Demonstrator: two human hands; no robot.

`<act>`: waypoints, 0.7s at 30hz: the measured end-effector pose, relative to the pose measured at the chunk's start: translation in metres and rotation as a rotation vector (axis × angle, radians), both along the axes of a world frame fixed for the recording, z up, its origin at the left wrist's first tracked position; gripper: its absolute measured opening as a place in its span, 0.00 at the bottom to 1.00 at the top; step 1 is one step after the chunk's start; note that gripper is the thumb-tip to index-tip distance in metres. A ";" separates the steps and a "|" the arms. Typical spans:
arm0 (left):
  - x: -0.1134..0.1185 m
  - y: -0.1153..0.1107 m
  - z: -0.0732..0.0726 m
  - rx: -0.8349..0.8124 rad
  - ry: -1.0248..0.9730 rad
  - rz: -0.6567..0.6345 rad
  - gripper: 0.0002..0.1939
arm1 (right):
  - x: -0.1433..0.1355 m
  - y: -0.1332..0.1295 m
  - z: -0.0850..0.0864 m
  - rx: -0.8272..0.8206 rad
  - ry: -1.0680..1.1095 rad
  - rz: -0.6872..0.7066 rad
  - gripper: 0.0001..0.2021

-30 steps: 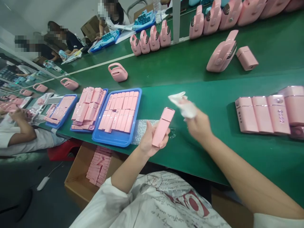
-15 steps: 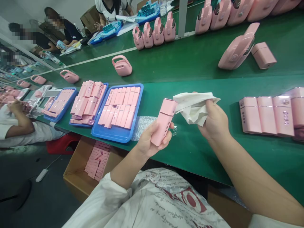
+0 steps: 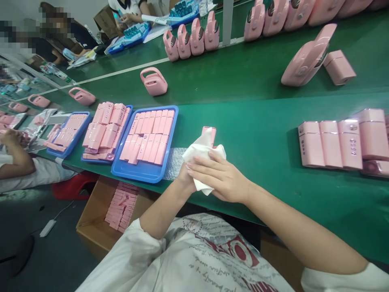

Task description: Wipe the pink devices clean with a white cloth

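Observation:
A pink device (image 3: 209, 130) is in my left hand (image 3: 186, 177), mostly hidden under a white cloth (image 3: 200, 151); only its top end shows. My right hand (image 3: 221, 177) presses the cloth over the device, its fingers laid close together across it. The fingers of my left hand are largely covered by the cloth and my right hand. Left of my hands, a blue tray (image 3: 142, 173) holds two rows of pink devices, with bubble wrap (image 3: 174, 163) beside it.
More pink devices (image 3: 313, 145) stand at the right. Behind are pink handled units (image 3: 154, 82) on the dark green surface. Two further blue trays lie to the left, beside a person's arm (image 3: 18, 156). A cardboard box (image 3: 91, 219) with pink pieces sits below the table edge.
My right hand has moved left and brought the cloth down over the pink device, which was uncovered before. The whole view has shifted slightly.

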State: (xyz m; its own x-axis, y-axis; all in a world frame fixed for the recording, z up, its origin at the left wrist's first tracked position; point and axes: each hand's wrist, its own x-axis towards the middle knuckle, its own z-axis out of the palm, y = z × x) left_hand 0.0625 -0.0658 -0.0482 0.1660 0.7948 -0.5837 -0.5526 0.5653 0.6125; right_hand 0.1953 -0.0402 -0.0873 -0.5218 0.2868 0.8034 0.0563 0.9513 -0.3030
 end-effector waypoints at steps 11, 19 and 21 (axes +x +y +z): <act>-0.003 -0.002 0.024 0.247 -0.244 -0.109 0.31 | 0.019 0.011 0.004 -0.805 0.502 -0.118 0.16; -0.001 -0.017 0.029 0.426 -0.140 -0.156 0.24 | 0.024 0.012 0.022 -1.268 0.895 0.035 0.18; 0.001 -0.018 0.029 0.430 -0.110 -0.149 0.24 | 0.024 0.008 0.026 -1.264 0.837 -0.017 0.18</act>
